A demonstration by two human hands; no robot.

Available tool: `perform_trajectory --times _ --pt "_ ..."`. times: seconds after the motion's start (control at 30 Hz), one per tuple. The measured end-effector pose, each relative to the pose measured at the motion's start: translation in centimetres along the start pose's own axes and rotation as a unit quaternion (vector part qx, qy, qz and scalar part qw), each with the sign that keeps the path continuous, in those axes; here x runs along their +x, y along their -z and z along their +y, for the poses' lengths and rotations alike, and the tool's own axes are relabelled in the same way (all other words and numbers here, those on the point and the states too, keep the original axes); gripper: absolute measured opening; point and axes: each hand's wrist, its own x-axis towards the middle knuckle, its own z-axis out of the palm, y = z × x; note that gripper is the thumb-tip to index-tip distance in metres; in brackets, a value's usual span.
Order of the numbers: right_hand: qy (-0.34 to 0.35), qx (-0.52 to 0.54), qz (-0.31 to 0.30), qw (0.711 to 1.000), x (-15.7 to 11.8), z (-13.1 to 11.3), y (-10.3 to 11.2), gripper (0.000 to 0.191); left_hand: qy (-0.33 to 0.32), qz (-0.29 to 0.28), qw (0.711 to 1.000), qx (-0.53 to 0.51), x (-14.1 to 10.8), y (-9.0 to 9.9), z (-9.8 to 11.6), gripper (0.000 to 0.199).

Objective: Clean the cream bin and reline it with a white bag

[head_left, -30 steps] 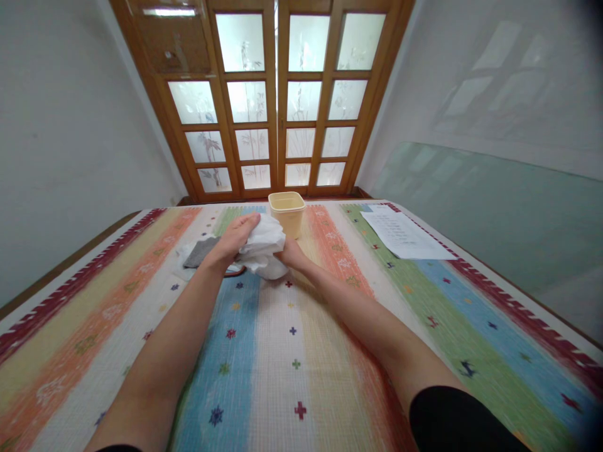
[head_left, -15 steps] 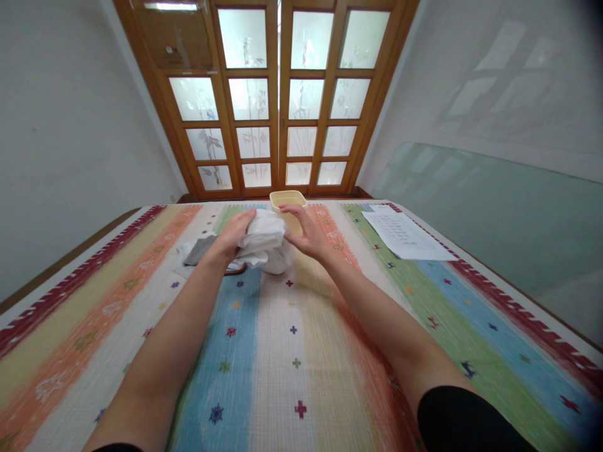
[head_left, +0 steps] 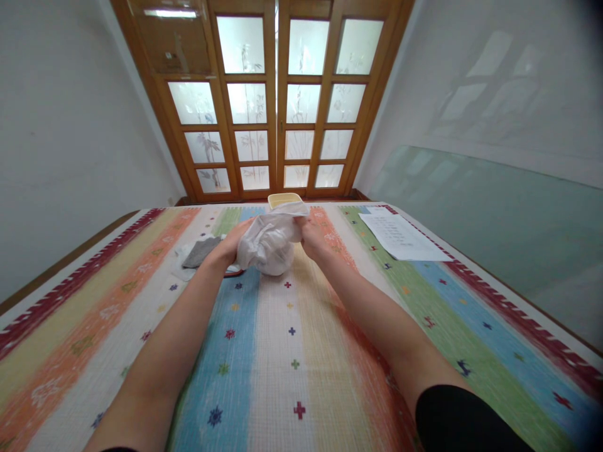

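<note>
A crumpled white plastic bag (head_left: 271,242) is held between my two hands over the middle of the striped tablecloth. My left hand (head_left: 235,240) grips its left side, with the fingertips hidden behind the bag. On the other side, my right hand (head_left: 311,237) is closed on the upper right edge of the bag, pulling it out to a corner. The bag looks bulky and rounded below; what it contains, if anything, cannot be seen.
A pale yellow plastic tub (head_left: 284,199) stands just behind the bag. Left of my left hand, a grey cloth (head_left: 200,252) lies on white wrapping, beside a brown-rimmed object (head_left: 234,273). Printed paper sheets (head_left: 402,235) lie at the right, before a wooden door (head_left: 277,125).
My right hand has gone from spread fingers beside the bag to a closed grip on its edge. The bag's upper part is now drawn out to the right, over the tub's front.
</note>
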Motion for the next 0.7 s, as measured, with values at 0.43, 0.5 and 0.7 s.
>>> perform_trajectory --times 0.43,0.5,0.7 --pt "0.023 0.203 0.058 0.977 2.9 -3.5 2.1 0.017 0.115 -0.083 0.990 -0.026 0.1 5.5 -2.6 0.054" --pt "0.043 0.178 0.017 0.983 2.7 -4.9 2.6 0.026 0.109 -0.129 0.985 0.024 -0.3 6.0 -1.8 0.042" --pt "0.103 0.098 -0.063 0.988 1.9 -6.7 4.0 0.051 0.124 -0.273 0.942 0.151 -1.3 5.4 0.6 0.021"
